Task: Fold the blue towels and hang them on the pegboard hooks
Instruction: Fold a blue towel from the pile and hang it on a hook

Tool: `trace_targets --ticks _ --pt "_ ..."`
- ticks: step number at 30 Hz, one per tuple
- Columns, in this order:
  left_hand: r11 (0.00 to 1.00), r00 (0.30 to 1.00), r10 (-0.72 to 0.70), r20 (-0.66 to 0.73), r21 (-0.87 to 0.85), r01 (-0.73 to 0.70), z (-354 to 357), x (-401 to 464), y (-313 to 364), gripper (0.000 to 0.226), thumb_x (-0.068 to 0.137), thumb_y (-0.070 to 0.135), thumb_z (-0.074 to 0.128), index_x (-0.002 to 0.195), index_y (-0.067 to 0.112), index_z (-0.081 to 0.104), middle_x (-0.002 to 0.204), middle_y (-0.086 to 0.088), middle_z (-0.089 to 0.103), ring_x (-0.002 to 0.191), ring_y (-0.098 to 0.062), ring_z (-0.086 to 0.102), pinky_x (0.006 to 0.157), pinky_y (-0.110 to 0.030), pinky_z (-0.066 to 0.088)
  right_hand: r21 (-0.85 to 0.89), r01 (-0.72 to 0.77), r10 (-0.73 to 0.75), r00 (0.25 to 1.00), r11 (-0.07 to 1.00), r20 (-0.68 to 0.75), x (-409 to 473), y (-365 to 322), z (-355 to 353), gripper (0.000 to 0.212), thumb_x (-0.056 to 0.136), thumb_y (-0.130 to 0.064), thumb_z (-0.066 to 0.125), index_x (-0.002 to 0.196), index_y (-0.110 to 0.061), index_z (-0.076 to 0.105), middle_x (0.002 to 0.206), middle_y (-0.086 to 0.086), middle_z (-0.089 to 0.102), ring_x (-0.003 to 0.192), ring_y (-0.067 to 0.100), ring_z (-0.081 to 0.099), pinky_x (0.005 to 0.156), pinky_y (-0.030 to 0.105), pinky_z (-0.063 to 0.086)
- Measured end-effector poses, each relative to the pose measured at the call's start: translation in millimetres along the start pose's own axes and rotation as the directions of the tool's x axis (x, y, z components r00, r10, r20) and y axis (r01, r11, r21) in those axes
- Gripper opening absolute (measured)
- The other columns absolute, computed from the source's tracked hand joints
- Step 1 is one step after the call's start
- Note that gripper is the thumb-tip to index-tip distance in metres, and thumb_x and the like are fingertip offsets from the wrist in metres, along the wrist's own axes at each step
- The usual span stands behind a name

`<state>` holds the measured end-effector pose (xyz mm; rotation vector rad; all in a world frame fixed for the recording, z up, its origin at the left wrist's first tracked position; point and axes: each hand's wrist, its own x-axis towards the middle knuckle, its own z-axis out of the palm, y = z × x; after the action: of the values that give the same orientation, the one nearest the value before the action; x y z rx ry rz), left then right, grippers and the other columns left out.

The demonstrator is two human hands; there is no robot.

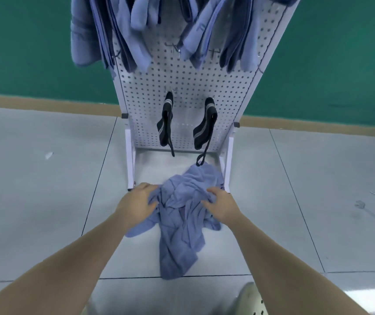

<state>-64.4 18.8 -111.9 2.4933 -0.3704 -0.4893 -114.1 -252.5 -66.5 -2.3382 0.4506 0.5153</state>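
grey floor (45,201); pegboard (182,87) behind crumpled towel (179,223), both hands gripping.

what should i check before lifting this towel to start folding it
1. Left hand grips the towel: ok, fingers curled into its left edge.
2. Right hand grips it: ok, fingers dug into the cloth.
3. Towel flat enough to fold: not ok, it lies crumpled on the floor.
4. Towel clear of the pegboard base: not ok, its far end lies on the base.
5. Dark strap clear of the towel: cannot tell, its loop hangs right at the far edge.
6. Free hook: cannot tell, hung towels hide most.
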Motion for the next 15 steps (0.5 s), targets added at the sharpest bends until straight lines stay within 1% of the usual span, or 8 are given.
trace_targets --ticks 3,5,6,8,9,10,12,15 --pt "1.000 1.000 0.002 0.030 -0.024 -0.001 30 16 -7 0.061 0.090 0.030 0.078 0.146 0.022 0.057 0.148 -0.007 0.054 0.137 -0.027 0.052 0.111 -0.035 0.043 -0.019 0.008 -0.008 1.000 1.000 0.017 23 13 14 0.061 0.098 -0.024 0.069 0.152 -0.013 0.045 0.152 0.007 0.050 0.137 0.026 0.049 0.109 0.030 0.039" --pt "0.998 1.000 -0.003 0.023 -0.061 0.005 43 24 1 0.057 0.089 0.041 0.078 0.141 0.024 0.064 0.148 -0.011 0.055 0.139 -0.029 0.049 0.114 -0.036 0.040 -0.014 0.012 -0.012 1.000 1.000 0.022 37 18 21 0.056 0.097 -0.019 0.070 0.149 -0.012 0.050 0.146 0.008 0.054 0.135 0.026 0.051 0.109 0.030 0.040" --pt "0.996 1.000 -0.021 0.015 -0.087 0.022 53 30 6 0.055 0.088 0.050 0.074 0.136 0.024 0.068 0.147 -0.012 0.055 0.138 -0.030 0.050 0.114 -0.037 0.038 -0.007 0.017 -0.017 1.000 1.000 0.017 46 22 26 0.048 0.096 -0.017 0.069 0.142 -0.012 0.057 0.137 0.010 0.059 0.128 0.026 0.055 0.105 0.031 0.043" --pt "0.993 0.999 -0.033 -0.039 -0.113 0.029 65 38 25 0.063 0.082 0.071 0.053 0.123 0.028 0.076 0.144 -0.012 0.058 0.135 -0.032 0.050 0.113 -0.040 0.037 -0.044 0.023 -0.024 1.000 0.999 -0.014 58 23 34 0.012 0.094 -0.014 0.068 0.106 -0.017 0.069 0.110 0.010 0.064 0.104 0.025 0.059 0.087 0.033 0.044" --pt "0.993 0.998 -0.035 -0.051 -0.111 0.029 72 43 34 0.066 0.080 0.077 0.044 0.116 0.033 0.079 0.143 -0.008 0.057 0.135 -0.031 0.048 0.114 -0.041 0.034 -0.042 0.015 -0.017 0.999 0.999 -0.042 63 22 36 0.015 0.093 -0.013 0.068 0.083 -0.022 0.063 0.097 0.008 0.061 0.091 0.023 0.057 0.079 0.032 0.040" --pt "0.994 0.998 -0.031 -0.056 -0.104 0.025 78 48 41 0.064 0.081 0.080 0.040 0.110 0.038 0.080 0.144 -0.004 0.056 0.137 -0.028 0.044 0.115 -0.041 0.030 -0.036 0.018 -0.021 0.997 0.999 -0.079 70 23 38 0.033 0.093 -0.012 0.068 0.069 -0.027 0.051 0.086 0.004 0.056 0.079 0.019 0.052 0.074 0.031 0.037" --pt "0.993 0.998 -0.016 -0.063 -0.120 0.008 84 56 52 0.048 0.088 0.075 0.051 0.104 0.039 0.080 0.146 0.005 0.051 0.140 -0.023 0.036 0.115 -0.036 0.021 0.032 0.049 -0.045 0.992 0.998 -0.118 76 17 36 0.048 0.092 -0.008 0.068 0.059 -0.027 0.038 0.068 -0.004 0.047 0.061 0.008 0.044 0.065 0.028 0.036" --pt "0.977 0.986 -0.051 -0.160 -0.212 0.016 81 68 65 0.024 0.097 0.049 0.065 0.105 0.032 0.080 0.139 0.007 0.058 0.135 -0.020 0.038 0.109 -0.033 0.018 0.115 0.048 -0.033 0.991 0.992 -0.128 76 8 22 0.041 0.096 -0.007 0.066 0.061 -0.015 0.046 0.060 -0.006 0.044 0.054 0.004 0.045 0.056 0.016 0.036"
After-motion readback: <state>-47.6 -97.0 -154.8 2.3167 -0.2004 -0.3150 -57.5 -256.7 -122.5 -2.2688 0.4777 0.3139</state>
